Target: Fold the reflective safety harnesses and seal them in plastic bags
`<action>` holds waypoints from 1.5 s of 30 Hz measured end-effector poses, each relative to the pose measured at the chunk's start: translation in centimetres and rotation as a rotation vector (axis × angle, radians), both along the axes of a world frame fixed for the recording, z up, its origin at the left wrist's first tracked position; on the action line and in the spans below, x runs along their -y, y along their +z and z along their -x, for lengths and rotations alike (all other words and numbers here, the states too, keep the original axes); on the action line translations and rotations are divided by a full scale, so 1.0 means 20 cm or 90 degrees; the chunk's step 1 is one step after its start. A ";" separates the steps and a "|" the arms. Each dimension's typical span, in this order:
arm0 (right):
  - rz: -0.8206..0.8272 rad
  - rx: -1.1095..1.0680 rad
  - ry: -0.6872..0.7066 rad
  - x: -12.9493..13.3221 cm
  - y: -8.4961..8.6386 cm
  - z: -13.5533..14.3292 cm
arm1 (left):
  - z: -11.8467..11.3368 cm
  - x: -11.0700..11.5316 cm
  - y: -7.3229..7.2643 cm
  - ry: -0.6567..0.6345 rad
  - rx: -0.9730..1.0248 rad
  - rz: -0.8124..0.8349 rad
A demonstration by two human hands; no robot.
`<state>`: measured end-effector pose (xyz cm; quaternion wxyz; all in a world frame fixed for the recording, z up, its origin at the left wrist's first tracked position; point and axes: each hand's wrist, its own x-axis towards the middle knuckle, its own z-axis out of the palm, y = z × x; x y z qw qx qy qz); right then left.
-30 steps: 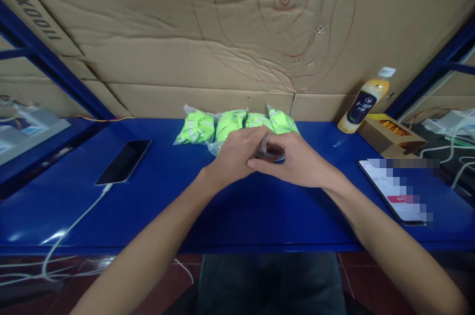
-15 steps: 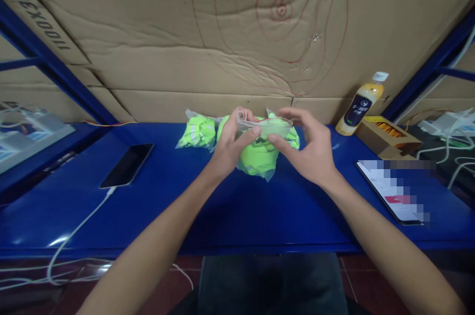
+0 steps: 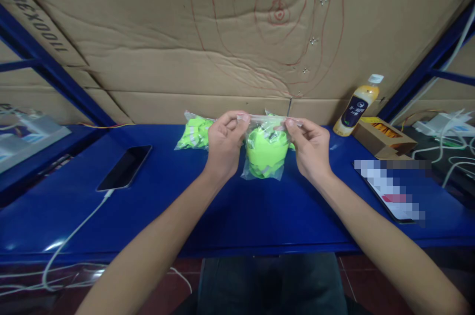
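A clear zip-lock bag [image 3: 265, 149] hangs upright over the blue table, with a folded neon-yellow reflective vest or similar cloth inside it. My left hand [image 3: 226, 142] pinches the bag's top left corner between thumb and fingers. At the top right corner my right hand [image 3: 310, 144] pinches the same edge, so the bag's mouth is stretched straight between the two. Behind my left hand lies another clear bag of neon-yellow cloth [image 3: 195, 132]. More bagged neon cloth is mostly hidden behind the held bag and my right hand.
On the blue table [image 3: 260, 221], a black phone [image 3: 125, 167] on a white cable lies left. To the right are a drink bottle [image 3: 356, 107], an open cardboard box [image 3: 384, 137] and a phone with a lit screen [image 3: 386, 191]. A cardboard panel [image 3: 148, 23] stands behind.
My right hand has closed from open fingers onto the bag's top right corner. The bag's mouth, slack and gaping before, is now pulled straight, and the bag faces me.
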<state>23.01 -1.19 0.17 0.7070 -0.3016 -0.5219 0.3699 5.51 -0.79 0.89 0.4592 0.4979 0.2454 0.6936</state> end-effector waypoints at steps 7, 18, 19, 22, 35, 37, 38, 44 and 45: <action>0.071 -0.084 0.061 -0.02 -0.01 0.01 | 0.02 -0.03 -0.01 0.076 0.051 0.011; 0.005 -0.001 -0.012 -0.06 -0.01 -0.05 | 0.00 -0.02 -0.05 0.103 -0.017 -0.068; -0.026 0.038 -0.010 -0.05 0.00 -0.06 | 0.00 -0.01 -0.05 0.113 -0.039 -0.086; -0.103 0.203 -0.008 -0.01 0.04 -0.08 | -0.01 0.02 -0.04 0.124 -0.101 -0.118; -0.117 0.390 -0.116 0.00 0.09 -0.12 | -0.04 0.04 -0.03 0.109 -0.156 -0.146; -0.169 0.480 -0.159 0.03 0.12 -0.13 | -0.04 0.05 -0.03 0.129 -0.167 -0.148; -0.195 0.510 -0.168 0.05 0.14 -0.13 | -0.05 0.06 -0.03 0.130 -0.175 -0.152; -0.245 0.524 -0.105 0.07 0.17 -0.15 | -0.04 0.11 -0.03 0.092 -0.251 -0.242; -0.240 0.518 -0.088 0.07 0.17 -0.15 | -0.04 0.12 -0.03 0.101 -0.265 -0.256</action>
